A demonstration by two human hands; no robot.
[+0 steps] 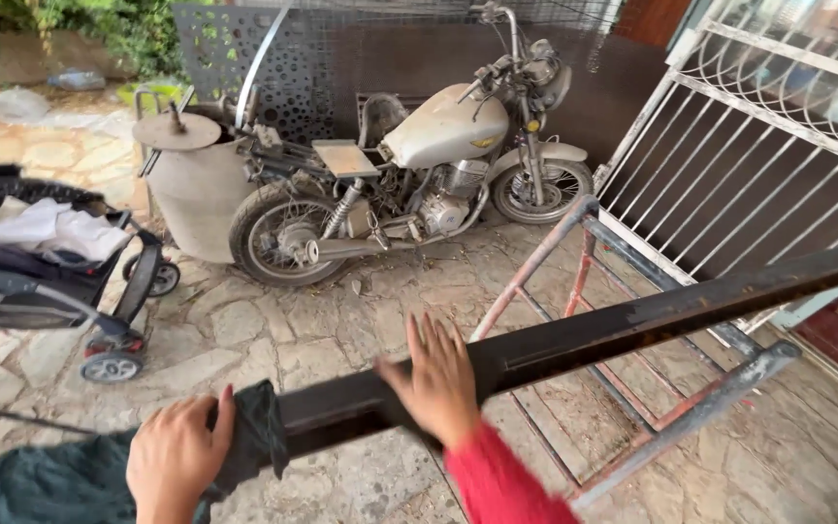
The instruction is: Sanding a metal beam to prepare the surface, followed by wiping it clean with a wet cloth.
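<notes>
A long dark metal bar [632, 320] runs from lower left up to the right edge, lying across a rusty metal frame stand [574, 252]. My left hand [178, 464] grips a dark green cloth [254, 437] wrapped around the bar's near end. Further along the bar, my right hand [438, 380], in a red sleeve, rests flat on top with its fingers spread and slightly blurred.
A dusty motorcycle [419, 175] is parked against a perforated dark panel [273, 58]. A grey concrete tub [196, 184] stands at its left. A black stroller [41, 272] sits at far left. A white barred gate [758, 146] stands at right. The ground is stone paving.
</notes>
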